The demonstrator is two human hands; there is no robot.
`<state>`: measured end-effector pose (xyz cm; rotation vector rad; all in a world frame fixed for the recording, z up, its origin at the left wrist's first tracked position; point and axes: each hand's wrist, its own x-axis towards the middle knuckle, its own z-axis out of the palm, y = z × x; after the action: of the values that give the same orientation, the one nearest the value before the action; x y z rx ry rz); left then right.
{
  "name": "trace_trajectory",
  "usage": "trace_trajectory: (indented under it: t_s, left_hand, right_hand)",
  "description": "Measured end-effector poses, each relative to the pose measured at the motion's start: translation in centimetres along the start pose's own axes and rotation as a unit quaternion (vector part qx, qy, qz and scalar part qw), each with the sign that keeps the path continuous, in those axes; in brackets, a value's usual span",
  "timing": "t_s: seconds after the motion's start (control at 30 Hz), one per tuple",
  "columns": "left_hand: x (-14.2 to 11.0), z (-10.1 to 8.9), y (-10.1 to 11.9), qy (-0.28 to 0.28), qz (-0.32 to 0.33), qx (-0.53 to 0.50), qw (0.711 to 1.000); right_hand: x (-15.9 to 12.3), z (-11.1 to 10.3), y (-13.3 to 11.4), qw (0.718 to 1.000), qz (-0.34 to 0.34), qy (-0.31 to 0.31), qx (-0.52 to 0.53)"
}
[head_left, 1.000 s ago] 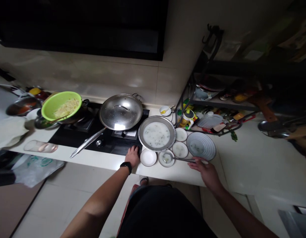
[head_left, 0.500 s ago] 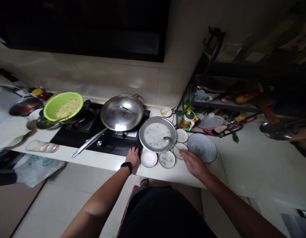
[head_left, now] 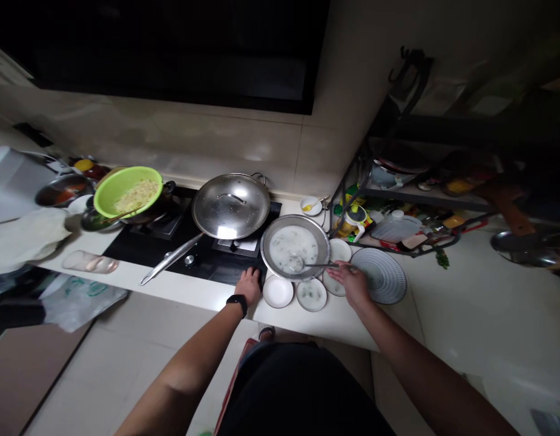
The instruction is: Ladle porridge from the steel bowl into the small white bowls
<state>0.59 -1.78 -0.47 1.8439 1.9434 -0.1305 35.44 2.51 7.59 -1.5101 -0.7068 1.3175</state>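
**Spoon in the white soup**

The right hand (head_left: 352,286) is closed on a thin metal spoon (head_left: 322,264), and the spoon's round end sits in the white soup (head_left: 286,245) in a big steel bowl (head_left: 295,217). Lots of soup is left. The left hand (head_left: 249,286) lies open at the edge of the black stove (head_left: 225,274). A small round dish (head_left: 311,295) holds a little soup. A smooth white bowl (head_left: 278,291) and a striped plate (head_left: 384,281) sit close by.

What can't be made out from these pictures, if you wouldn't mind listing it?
All from the head view:
Inside of the pan: hidden by the steel lid.
Pot: mostly hidden by the green bowl.
Handle end of the spoon: hidden by the right hand.
Labels on the shelf bottles: too small and dark.
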Motion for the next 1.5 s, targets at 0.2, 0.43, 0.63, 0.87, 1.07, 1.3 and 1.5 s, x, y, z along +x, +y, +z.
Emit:
trace_trajectory:
  t_s: [0.2,0.43,0.63,0.87,1.07,1.3,1.5]
  left_hand:
    - [0.1,0.3,-0.3,0.003,0.009,0.004,1.000]
    - [0.0,0.2,-0.1,0.011,0.009,0.013,1.000]
    - [-0.1,0.1,-0.1,0.006,0.007,0.017,1.000]
    - [-0.2,0.0,0.0,0.006,0.001,0.018,1.000]
    - [-0.2,0.2,0.0,0.009,0.003,0.019,1.000]
    - [-0.4,-0.1,0.3,-0.005,0.004,0.020,1.000]
    - [-0.6,-0.3,0.5,-0.005,-0.001,0.013,1.000]
  right_hand:
    - [-1.2,-1.3,-1.4,0.999,0.002,0.001,0.050]
    - [-4.6,-4.6,-4.8,0.999,-0.014,0.004,0.047]
    - [-7.9,-7.6,-4.6,1.000,0.004,0.026,0.002]
    - [-11.0,-8.8,-2.1,0.945,-0.164,-0.113,-0.261]
    - [-12.7,-9.0,-3.5,0.756,-0.401,-0.285,-0.431]
    - [-6.3,-3.2,-4.0,0.912,-0.261,-0.136,-0.286]
    - [-1.6,1.3,-1.2,0.965,-0.165,-0.061,-0.192]
